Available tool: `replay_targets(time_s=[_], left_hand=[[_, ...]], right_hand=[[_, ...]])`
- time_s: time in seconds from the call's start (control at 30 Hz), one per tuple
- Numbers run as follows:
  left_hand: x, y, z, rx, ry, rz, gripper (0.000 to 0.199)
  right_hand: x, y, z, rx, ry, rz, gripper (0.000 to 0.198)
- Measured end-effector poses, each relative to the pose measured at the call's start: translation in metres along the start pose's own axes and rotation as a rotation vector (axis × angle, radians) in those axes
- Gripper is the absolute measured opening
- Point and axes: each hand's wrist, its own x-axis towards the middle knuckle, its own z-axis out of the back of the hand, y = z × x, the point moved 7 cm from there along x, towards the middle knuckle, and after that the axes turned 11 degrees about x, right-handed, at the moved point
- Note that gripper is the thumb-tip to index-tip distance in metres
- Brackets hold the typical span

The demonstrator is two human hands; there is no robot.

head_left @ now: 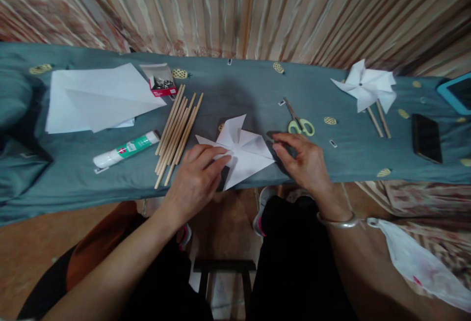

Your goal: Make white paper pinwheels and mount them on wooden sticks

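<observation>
A white paper pinwheel (250, 159) with folded blades lies near the table's front edge. My left hand (196, 176) pinches it at the middle, its thumb and forefinger pressing the folded points together. Just right of the pinwheel, my right hand (303, 159) is closed in a pinch, apart from the paper. A small greyish thing shows at its fingertips, too blurred to name. Scissors (300, 123) with light green handles lie beyond the right hand. To the left of my left hand is a bundle of wooden sticks (176, 134).
White paper sheets (99, 97), an open red box (162, 85) of small metal pieces and a glue stick (127, 149) lie at left. At right are a finished-looking pinwheel (362, 85) on two sticks, a dark phone (427, 138) and a blue-edged device (458, 93).
</observation>
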Motion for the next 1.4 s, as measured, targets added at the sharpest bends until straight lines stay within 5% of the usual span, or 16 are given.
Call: replay_targets(time_s=[0.27, 0.57, 0.73, 1.07, 1.4], left_hand=[[-0.008, -0.035, -0.021, 0.004, 0.160, -0.097, 0.028], [-0.007, -0.026, -0.016, 0.050, 0.126, -0.140, 0.018], [-0.009, -0.020, -0.009, 0.025, 0.068, -0.132, 0.017], [-0.016, -0.005, 0.000, 0.012, 0.044, -0.103, 0.014], [-0.018, -0.007, -0.007, 0.022, 0.067, -0.066, 0.017]], right_hand=[[-0.028, 0.034, -0.026, -0.023, 0.064, 0.184, 0.025], [-0.035, 0.039, -0.024, -0.028, 0.089, 0.225, 0.029], [-0.038, 0.039, -0.028, -0.087, 0.147, 0.249, 0.048], [-0.039, 0.046, -0.026, 0.041, 0.138, 0.280, 0.020], [-0.044, 0.054, -0.038, -0.037, 0.227, 0.295, 0.025]])
